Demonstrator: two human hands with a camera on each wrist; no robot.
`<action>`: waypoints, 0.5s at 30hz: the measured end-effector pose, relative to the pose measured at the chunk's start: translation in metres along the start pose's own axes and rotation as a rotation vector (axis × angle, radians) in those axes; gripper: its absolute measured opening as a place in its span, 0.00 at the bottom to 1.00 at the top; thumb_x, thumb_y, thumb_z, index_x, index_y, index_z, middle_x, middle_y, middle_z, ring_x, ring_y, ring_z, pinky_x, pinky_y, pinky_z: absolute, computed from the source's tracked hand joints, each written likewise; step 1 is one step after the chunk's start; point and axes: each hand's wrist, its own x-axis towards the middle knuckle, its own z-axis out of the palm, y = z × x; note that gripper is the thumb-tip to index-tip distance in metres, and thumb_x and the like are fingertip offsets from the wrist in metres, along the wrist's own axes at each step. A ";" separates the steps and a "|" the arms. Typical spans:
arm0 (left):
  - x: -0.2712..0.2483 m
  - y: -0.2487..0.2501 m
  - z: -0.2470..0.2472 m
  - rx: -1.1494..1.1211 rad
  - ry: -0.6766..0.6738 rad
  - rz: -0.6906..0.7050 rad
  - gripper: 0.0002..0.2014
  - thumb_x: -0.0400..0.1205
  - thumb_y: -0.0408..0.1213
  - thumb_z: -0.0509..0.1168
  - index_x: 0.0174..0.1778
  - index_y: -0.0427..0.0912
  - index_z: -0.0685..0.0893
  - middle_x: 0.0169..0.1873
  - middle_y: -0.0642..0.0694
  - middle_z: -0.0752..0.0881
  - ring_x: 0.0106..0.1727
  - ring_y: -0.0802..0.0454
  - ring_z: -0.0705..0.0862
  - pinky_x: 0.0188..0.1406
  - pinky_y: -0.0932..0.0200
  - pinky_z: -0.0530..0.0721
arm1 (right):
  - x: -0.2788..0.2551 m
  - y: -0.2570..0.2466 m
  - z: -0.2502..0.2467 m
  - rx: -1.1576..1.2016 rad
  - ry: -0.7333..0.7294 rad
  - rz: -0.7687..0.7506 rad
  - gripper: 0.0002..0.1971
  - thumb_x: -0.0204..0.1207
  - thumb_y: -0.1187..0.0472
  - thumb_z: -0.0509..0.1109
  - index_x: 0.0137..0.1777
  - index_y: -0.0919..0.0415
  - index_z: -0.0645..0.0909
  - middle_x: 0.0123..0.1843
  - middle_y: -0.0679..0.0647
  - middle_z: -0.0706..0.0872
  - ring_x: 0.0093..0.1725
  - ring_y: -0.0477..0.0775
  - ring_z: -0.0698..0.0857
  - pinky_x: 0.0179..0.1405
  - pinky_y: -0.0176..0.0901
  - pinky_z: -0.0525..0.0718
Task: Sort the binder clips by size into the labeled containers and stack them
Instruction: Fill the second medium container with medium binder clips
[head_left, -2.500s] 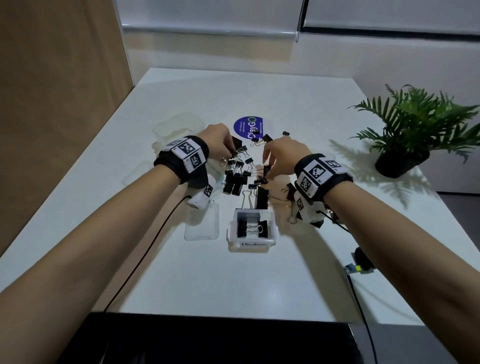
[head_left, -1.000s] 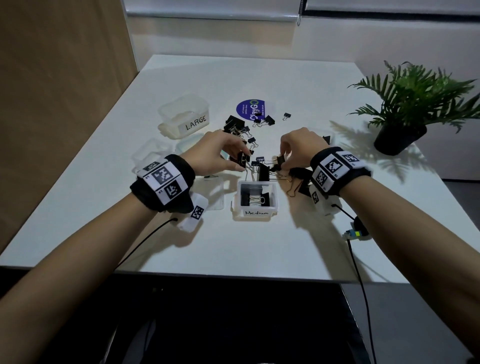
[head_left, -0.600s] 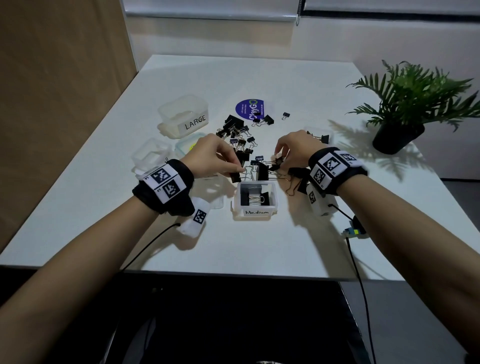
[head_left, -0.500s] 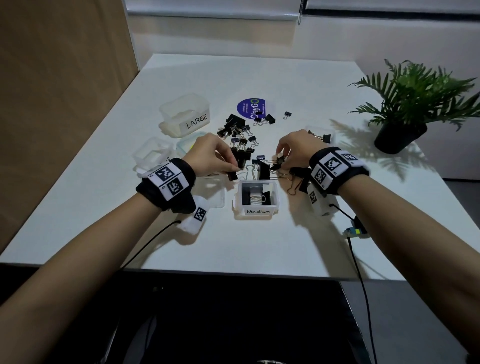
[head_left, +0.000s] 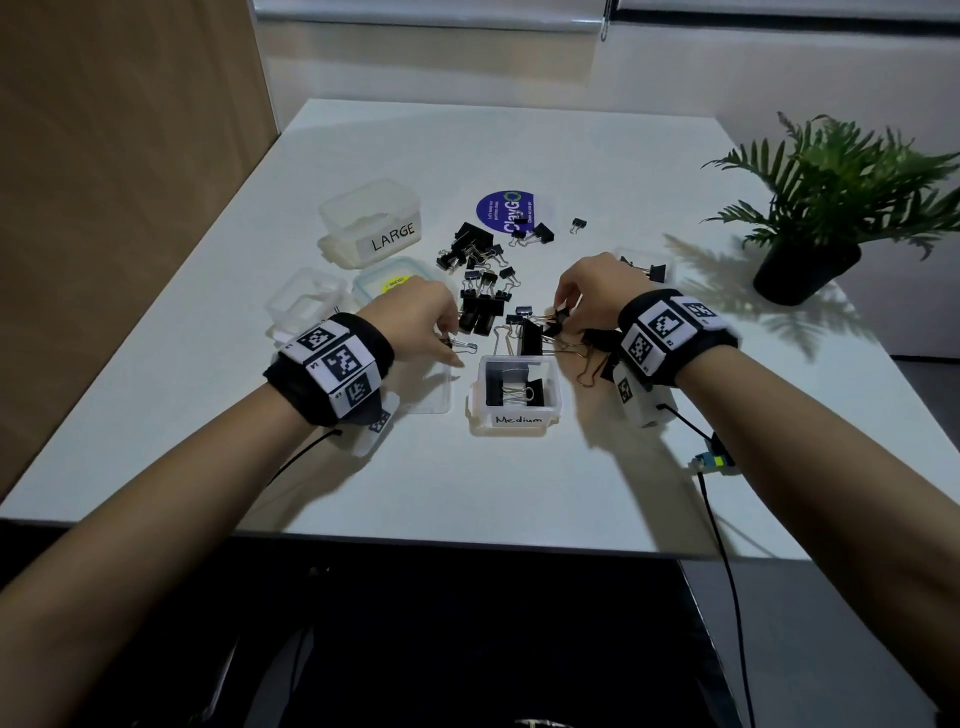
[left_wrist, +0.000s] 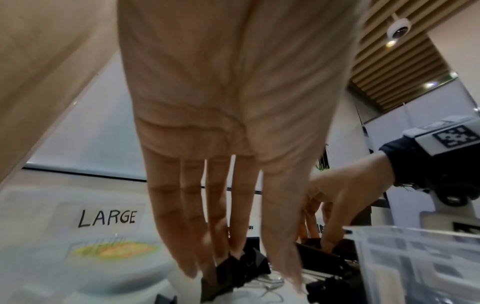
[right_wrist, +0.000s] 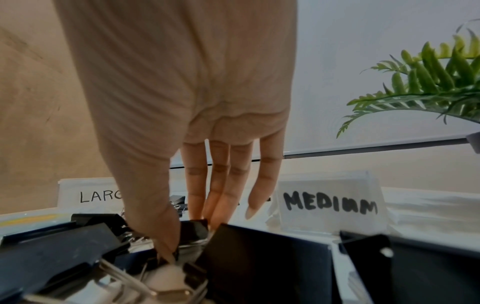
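While left hand (head_left: 415, 317) pinches a clip (head_left: 460, 344) beside Medium bin (head_left: 514, 415), right hand (head_left: 589, 291) grips another clip (right_wrist: 193, 230) — probably small.

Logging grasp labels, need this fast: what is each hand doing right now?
Left hand: pinching a small black binder clip at the pile's near edge.
Right hand: thumb and fingers pinching a small black binder clip in the pile.

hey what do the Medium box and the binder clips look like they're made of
Medium box: looks like clear, glossy plastic; the clip inside shows through its walls, with a white handwritten label on the front. Binder clips: probably painted black sheet metal with a dull sheen, and their looped handles look like bright steel wire, glinting silver.
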 end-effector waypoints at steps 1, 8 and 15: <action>0.002 0.001 -0.001 -0.018 -0.002 -0.006 0.19 0.69 0.43 0.80 0.51 0.37 0.88 0.44 0.43 0.88 0.49 0.46 0.84 0.48 0.55 0.81 | 0.000 0.000 -0.001 -0.005 -0.001 0.004 0.14 0.65 0.60 0.79 0.51 0.56 0.87 0.51 0.53 0.88 0.50 0.56 0.87 0.47 0.48 0.88; 0.010 -0.002 -0.003 -0.047 -0.064 -0.068 0.16 0.69 0.36 0.80 0.49 0.32 0.90 0.37 0.42 0.88 0.40 0.49 0.82 0.40 0.62 0.78 | -0.006 -0.001 -0.001 -0.050 0.000 0.027 0.13 0.65 0.63 0.78 0.51 0.59 0.89 0.53 0.57 0.88 0.50 0.60 0.88 0.47 0.51 0.89; 0.015 -0.001 -0.008 -0.006 -0.162 -0.116 0.15 0.69 0.39 0.80 0.47 0.34 0.91 0.40 0.39 0.90 0.40 0.48 0.83 0.40 0.59 0.79 | -0.019 0.005 -0.002 -0.082 0.059 0.045 0.13 0.66 0.65 0.76 0.53 0.60 0.87 0.55 0.58 0.86 0.51 0.61 0.86 0.41 0.46 0.84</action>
